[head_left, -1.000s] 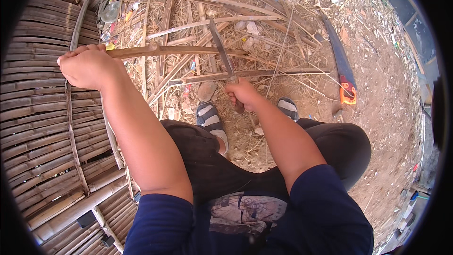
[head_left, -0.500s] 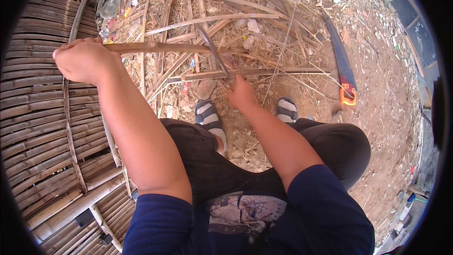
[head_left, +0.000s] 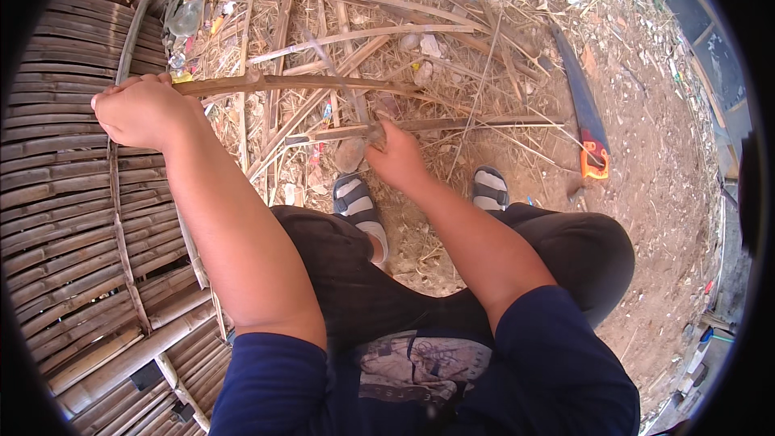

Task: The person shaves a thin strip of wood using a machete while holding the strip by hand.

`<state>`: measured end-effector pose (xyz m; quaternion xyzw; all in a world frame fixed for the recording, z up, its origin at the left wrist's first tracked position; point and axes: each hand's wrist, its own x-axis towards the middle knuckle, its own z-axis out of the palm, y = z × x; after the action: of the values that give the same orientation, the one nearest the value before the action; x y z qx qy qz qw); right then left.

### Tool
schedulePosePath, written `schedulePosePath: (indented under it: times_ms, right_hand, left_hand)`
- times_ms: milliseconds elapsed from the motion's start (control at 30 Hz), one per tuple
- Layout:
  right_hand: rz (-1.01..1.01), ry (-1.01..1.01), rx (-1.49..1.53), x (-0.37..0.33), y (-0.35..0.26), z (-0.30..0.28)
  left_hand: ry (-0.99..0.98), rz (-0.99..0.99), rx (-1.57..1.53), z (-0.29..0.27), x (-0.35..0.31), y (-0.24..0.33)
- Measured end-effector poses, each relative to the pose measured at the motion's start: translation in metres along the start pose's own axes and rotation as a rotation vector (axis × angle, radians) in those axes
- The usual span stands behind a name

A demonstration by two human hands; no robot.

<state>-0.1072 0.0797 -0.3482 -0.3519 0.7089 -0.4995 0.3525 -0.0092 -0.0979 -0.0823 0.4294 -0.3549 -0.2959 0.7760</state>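
At the left, my left hand (head_left: 141, 115) is wrapped round the end of a long bamboo strip (head_left: 299, 81), which reaches rightward just above the ground. My right hand (head_left: 397, 155) grips the handle of a knife (head_left: 357, 99) near the centre. Motion smears its long blade, which points up and left and crosses the strip; whether it touches the bamboo I cannot tell. Below the knife, another bamboo strip (head_left: 476, 123) lies across the ground.
A handsaw (head_left: 577, 85) with an orange handle lies on the dirt to the right. Several bamboo strips (head_left: 363, 32), straw and litter cover the ground ahead. A slatted bamboo wall (head_left: 60, 194) runs along the left. My sandalled feet (head_left: 355, 198) are below the knife.
The knife and my right hand have shifted left, the blade now blurred. My left hand still holds the bamboo strip, whose free length looks slightly shifted.
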Motion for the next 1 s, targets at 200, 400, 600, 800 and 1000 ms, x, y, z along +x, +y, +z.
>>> schedulePosePath:
  times_ms: [200,400,600,800,1000]
  right_hand:
    - [-0.307,0.117,-0.096,0.003,-0.011,0.011]
    - [0.512,0.071,-0.479,0.0,0.167,-0.03]
    - [0.405,0.172,-0.331,-0.015,0.15,-0.021]
    - [0.029,0.022,-0.037,0.011,0.036,0.0]
    - [-0.236,0.18,0.016,0.018,0.01,0.007]
  left_hand:
    - [-0.007,0.023,0.014,-0.003,0.007,-0.002]
    - [0.049,-0.025,-0.026,-0.002,0.008,-0.009]
    - [0.0,-0.001,-0.006,0.002,0.004,-0.005]
    - [-0.072,0.049,-0.033,-0.001,0.009,-0.004]
    - [-0.071,0.052,-0.036,-0.002,0.011,-0.005]
